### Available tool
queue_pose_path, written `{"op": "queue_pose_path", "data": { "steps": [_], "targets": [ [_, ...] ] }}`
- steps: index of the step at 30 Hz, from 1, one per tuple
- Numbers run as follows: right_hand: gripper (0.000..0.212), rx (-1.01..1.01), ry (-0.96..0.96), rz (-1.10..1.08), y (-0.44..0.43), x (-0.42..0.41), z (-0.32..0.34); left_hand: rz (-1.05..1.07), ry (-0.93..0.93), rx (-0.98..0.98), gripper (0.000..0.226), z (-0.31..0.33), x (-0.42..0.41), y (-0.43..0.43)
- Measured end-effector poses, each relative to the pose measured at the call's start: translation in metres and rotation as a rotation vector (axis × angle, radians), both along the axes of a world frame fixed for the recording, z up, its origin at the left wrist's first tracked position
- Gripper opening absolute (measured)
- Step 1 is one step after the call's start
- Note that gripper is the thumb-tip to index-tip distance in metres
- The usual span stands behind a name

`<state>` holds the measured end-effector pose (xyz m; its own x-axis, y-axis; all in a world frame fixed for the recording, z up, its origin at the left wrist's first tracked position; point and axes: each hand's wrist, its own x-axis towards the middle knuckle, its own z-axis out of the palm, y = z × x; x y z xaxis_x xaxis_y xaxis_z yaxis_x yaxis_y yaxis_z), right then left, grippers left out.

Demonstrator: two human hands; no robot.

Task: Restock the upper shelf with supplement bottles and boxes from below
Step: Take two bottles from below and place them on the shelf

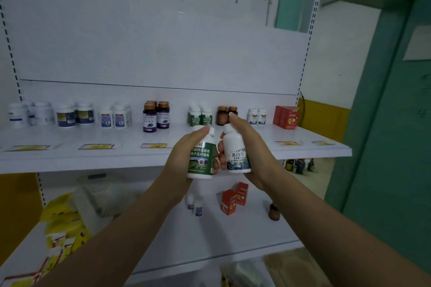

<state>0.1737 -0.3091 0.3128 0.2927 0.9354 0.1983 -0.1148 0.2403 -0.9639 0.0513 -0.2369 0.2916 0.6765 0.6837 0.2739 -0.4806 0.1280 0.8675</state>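
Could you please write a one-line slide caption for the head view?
Left hand and right hand each raise a white supplement bottle toward the stocked upper shelf.

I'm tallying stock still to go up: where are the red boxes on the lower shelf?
In the head view, two red boxes stand right of centre on the lower shelf, below the right hand, between small white bottles and a brown bottle.
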Motion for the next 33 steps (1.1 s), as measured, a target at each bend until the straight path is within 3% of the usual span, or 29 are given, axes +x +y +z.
{"op": "queue_pose_path", "data": {
  "steps": [8, 16, 20, 24, 28, 33],
  "targets": [
    [0.040, 0.058, -0.002, 0.057, 0.066, 0.076, 0.014, 0.087, 0.086, 0.156, 0.030, 0.018, 0.074, 0.069],
    [0.042, 0.033, -0.046, 0.032, 0.127, 0.212, 0.035, 0.073, 0.082, 0.205, 0.017, 0.040, 0.217, 0.137],
    [0.029, 0.015, -0.098, 0.053, 0.155, 0.280, 0.047, 0.058, 0.099, 0.194, 0.008, 0.049, 0.279, 0.167],
    [0.016, -0.048, -0.162, 0.002, 0.190, 0.336, 0.048, 0.059, 0.166, 0.169, 0.026, 0.044, 0.309, 0.201],
    [0.030, -0.175, -0.279, -0.077, 0.216, 0.380, 0.028, 0.099, 0.221, 0.142, 0.022, 0.030, 0.314, 0.221],
    [0.033, -0.252, -0.354, -0.204, 0.231, 0.404, -0.011, 0.131, 0.260, 0.131, 0.037, 0.024, 0.307, 0.237]
  ]
}}
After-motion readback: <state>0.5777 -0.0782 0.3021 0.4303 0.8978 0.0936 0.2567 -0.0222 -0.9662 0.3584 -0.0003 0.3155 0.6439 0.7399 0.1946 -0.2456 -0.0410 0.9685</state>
